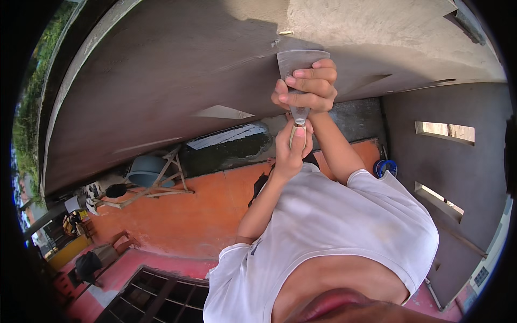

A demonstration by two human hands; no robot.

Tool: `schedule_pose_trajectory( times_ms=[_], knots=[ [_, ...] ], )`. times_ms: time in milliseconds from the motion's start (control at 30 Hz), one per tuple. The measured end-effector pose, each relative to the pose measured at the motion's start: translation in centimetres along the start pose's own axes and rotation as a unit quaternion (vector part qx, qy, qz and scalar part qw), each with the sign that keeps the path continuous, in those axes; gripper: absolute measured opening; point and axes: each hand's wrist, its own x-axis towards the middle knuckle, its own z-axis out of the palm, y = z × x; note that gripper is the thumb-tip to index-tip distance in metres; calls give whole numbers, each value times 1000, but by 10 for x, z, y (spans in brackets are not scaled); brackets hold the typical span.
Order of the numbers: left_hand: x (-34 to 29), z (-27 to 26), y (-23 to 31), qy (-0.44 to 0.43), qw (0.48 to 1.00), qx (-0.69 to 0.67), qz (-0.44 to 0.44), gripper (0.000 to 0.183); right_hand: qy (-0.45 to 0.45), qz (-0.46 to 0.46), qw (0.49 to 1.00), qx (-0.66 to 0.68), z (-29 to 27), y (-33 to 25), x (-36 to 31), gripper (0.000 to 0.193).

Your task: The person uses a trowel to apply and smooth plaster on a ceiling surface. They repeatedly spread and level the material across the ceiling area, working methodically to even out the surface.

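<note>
A putty knife with a wide, flared metal blade (301,57) points up toward the grey wall, gripped by both hands. My left hand (292,148) is closed around its light-coloured handle (297,134), thumb lying along it. Above it, my right hand (312,89) has its fingers curled across the lower blade, covering much of the metal. The blade's upper edge shows beyond my fingers. Behind the tool rises a plastered grey wall (161,75), partly in shadow and sunlit at the upper right. Whether the blade touches the wall I cannot tell.
A grey-blue tub (146,171) stands by a wooden trestle (172,175) on the left. Below lies an orange floor (215,199). A blue round container (385,168) sits near the slotted right wall (452,167). Another person (102,261) is at the lower left.
</note>
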Motion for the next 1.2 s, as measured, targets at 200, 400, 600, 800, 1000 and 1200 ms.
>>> schedule_pose_trajectory(
  times_ms=[200, 400, 600, 800, 1000, 1200],
  knots=[
    [-19, 14, 8, -10, 1000, -17, -11, 47, -28, 7, 1000, 4, -15, -13, 9, 31],
    [-20, 13, 11, -7, 999, -17, -31, 46, -10, -6, 1000, 10, -10, -12, 8, 27],
    [-16, 8, 18, -35, 993, -105, -35, 44, -36, -45, 998, 20, -7, -7, 17, 27],
    [-17, 32, 11, -17, 991, -130, -22, 44, -71, -3, 996, 46, -17, -12, 30, 24],
    [-17, 41, -4, -19, 990, -137, -26, 42, -107, -2, 993, 51, -35, -5, 21, 23],
    [-16, 40, -8, -24, 990, -133, -27, 43, -96, -33, 994, 48, -33, 1, 20, 24]
  ],
)
